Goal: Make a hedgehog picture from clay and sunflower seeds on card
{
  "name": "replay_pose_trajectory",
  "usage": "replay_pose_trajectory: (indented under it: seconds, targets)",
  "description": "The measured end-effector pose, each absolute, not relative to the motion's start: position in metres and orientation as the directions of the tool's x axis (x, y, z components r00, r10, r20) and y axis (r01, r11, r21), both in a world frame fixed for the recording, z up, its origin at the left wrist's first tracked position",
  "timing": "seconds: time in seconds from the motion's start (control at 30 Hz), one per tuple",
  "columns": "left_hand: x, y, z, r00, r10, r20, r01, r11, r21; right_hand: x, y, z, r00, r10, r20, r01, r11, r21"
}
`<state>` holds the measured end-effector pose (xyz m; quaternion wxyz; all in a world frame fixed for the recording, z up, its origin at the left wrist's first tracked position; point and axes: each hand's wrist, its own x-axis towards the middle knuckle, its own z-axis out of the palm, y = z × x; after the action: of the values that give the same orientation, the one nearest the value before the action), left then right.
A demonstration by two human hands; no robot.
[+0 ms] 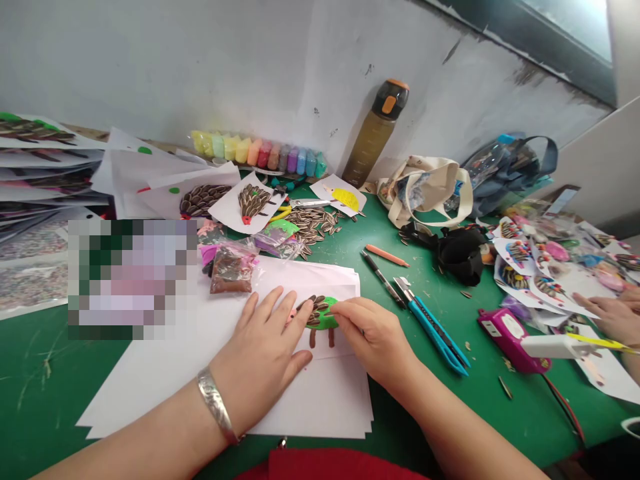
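A small animal figure of green clay (327,322) with brown legs lies on a white sheet, and striped sunflower seeds (306,311) cover its left part. My left hand (265,353) rests flat with spread fingers on the paper stack (165,380), its fingertips beside the figure's pink head end. At the figure's right side, my right hand (375,333) is closed in a pinch, fingertips against the green clay. Between them is what looks like a sunflower seed, mostly hidden by the fingers. A bag of brown clay (231,270) lies beyond my left hand.
Loose seeds (313,227) lie behind the paper. To the right are a black pen (383,279), an orange stick (387,255), a blue cutter (435,330) and a magenta glue-gun-like device (513,340). A bottle (373,140) stands against the wall. Another person's hand (613,313) is at far right.
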<state>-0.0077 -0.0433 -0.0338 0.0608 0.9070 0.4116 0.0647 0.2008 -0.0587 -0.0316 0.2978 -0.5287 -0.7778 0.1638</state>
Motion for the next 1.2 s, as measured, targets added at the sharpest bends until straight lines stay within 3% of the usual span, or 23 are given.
replay_pose_trajectory:
  seconds: [1.2]
  targets:
    - [-0.008, -0.044, -0.036, 0.655, 0.749, 0.099, 0.733, -0.662, 0.156, 0.19, -0.052, -0.04, -0.25, 0.914, 0.319, 0.751, 0.391, -0.532]
